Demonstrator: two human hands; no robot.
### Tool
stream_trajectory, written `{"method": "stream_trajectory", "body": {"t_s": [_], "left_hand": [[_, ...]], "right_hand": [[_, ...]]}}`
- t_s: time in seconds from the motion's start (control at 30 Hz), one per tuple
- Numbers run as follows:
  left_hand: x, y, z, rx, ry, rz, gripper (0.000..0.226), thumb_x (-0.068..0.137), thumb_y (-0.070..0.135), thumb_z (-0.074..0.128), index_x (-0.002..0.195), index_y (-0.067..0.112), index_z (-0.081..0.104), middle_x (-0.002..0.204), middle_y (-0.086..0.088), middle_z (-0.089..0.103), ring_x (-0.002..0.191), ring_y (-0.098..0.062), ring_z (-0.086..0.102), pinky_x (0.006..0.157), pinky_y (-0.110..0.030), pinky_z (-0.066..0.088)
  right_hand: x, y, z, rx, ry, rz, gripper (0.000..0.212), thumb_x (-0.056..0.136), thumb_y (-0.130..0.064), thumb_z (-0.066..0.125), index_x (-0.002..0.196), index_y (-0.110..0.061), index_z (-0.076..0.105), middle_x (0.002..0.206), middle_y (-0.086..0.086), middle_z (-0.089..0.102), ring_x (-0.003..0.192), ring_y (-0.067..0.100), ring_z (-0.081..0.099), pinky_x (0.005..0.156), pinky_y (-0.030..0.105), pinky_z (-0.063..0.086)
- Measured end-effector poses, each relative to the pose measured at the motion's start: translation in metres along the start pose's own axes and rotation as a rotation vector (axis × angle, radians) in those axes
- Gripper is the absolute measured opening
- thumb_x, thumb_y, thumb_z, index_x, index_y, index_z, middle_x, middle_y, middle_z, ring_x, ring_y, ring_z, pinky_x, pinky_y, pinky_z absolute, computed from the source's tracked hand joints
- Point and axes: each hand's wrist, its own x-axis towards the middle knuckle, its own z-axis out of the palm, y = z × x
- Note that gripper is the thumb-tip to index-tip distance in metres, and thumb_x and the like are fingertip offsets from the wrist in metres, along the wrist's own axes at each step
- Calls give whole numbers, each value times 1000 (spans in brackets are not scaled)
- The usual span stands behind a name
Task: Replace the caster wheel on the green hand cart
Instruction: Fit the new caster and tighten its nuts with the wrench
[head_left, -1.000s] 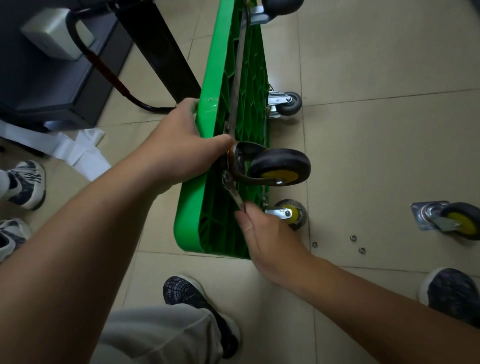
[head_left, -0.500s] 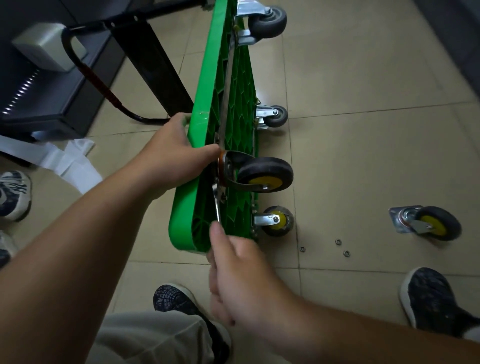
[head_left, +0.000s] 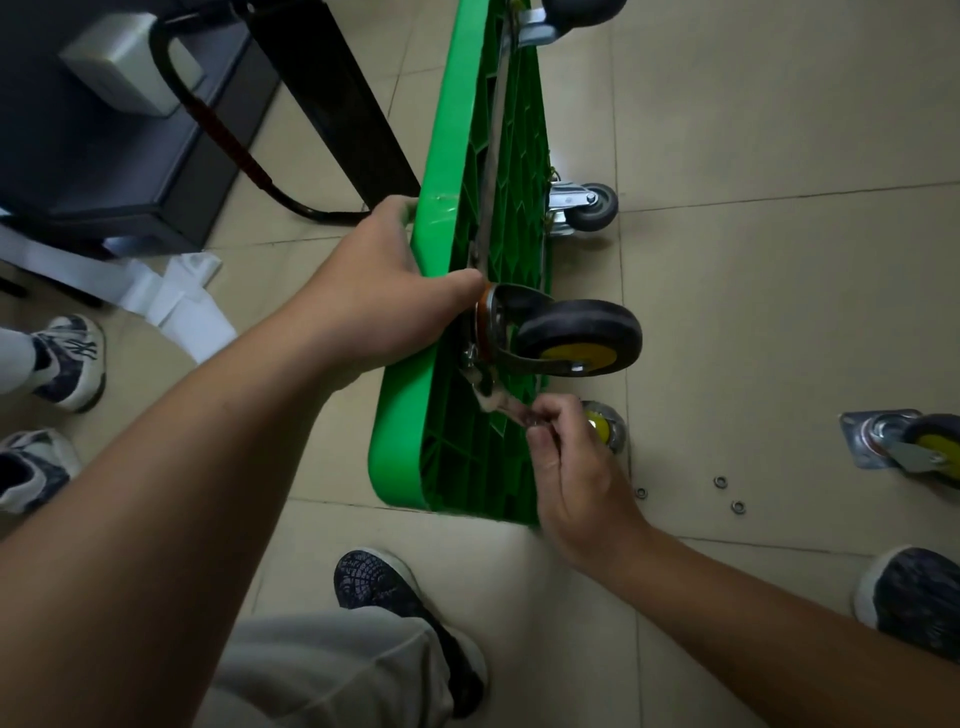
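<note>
So the green cart (head_left: 400, 441) is tipped on its side and runs from bottom centre up to the top of the frame, ribbed underside facing right. The caster wheel (head_left: 579, 338) (black tyre, yellow hub) sits mid-frame with its plate against that underside.

The key bit is that the fastener is at the lower corner of the plate, up and to the left of the right hand (head_left: 576, 467). That hand pinches the end of a small wrench (head_left: 498, 402), whose long axis slants from the fingers up-left to the plate. It's blurry, so I can't tell if the head is properly seated. The right hand is clearly the nearer one. The left hand (head_left: 384, 291) wraps the cart's rim just beside the plate, thumb almost touching it.

The swing room looks tight to me, with the cart's ribs under the wrench, the wheel fork just above, and another yellow-hubbed wheel (head_left: 605, 426) right behind the knuckles. At the right edge there's a loose caster (head_left: 904, 449) on the floor, with small washers (head_left: 719, 482) between it and the cart.
</note>
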Motion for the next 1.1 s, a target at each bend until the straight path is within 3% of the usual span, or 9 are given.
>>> {"method": "stream_trajectory", "body": {"t_s": [0.17,0.37,0.5,0.63,0.73,0.8,0.97,1.03,1.1], "left_hand": [[2,-2,1,16,3,-4,53,88,26,77,132,25,48,90,4,68,61,2,69,45,-11,47],[3,-4,2,38,8,-20,56,87,28,77,134,29,46,95,3,69,67,-2,72,47,-13,52],[2,-4,2,62,34,-24,49,86,29,76,126,32,47,92,6,68,65,0,70,49,-17,53],[2,-4,3,125,75,-32,49,84,35,76,122,36,47,91,8,66,66,-6,70,59,-27,52],[2,-4,3,136,79,-30,47,84,36,76,119,38,45,92,8,65,76,-12,70,66,-33,56],[2,-4,3,126,73,-29,47,83,36,77,119,38,47,92,8,66,78,-14,70,69,-35,57],[2,-7,4,80,88,-19,45,81,35,77,115,36,48,89,11,64,76,-10,68,64,-31,52],[2,-9,4,66,90,-20,47,79,35,77,115,36,47,91,10,64,80,-12,68,72,-36,57],[1,-10,3,57,78,-28,48,78,36,76,116,36,47,93,8,65,83,-14,68,80,-42,60]], "right_hand": [[10,10,10,30,60,11,38,103,-57,24,113,-26,43,83,-12,47,70,-1,45,61,13,32],[21,6,17,-44,54,-46,52,107,-46,23,115,-7,57,96,8,61,85,25,57,70,34,45],[25,-6,16,-129,1,-49,49,104,-39,27,119,-2,57,92,17,65,79,35,61,67,38,50],[14,-20,13,-110,-112,34,52,100,-50,19,114,-12,52,83,11,64,73,32,60,59,47,49],[5,-30,12,-1,-168,148,45,96,-62,15,105,-30,46,70,-4,58,63,16,58,57,48,49],[0,-36,10,62,-203,214,44,97,-66,17,102,-34,47,70,-2,59,63,15,58,60,49,51],[1,-58,-11,23,-270,259,39,102,-56,20,91,-29,47,70,-1,55,65,17,56,67,52,50],[-1,-75,-17,17,-321,313,41,105,-52,23,84,-25,46,67,0,52,63,19,54,69,51,51],[0,-100,-21,115,-372,452,44,106,-50,25,80,-21,44,62,2,47,56,21,51,59,45,50]]}}
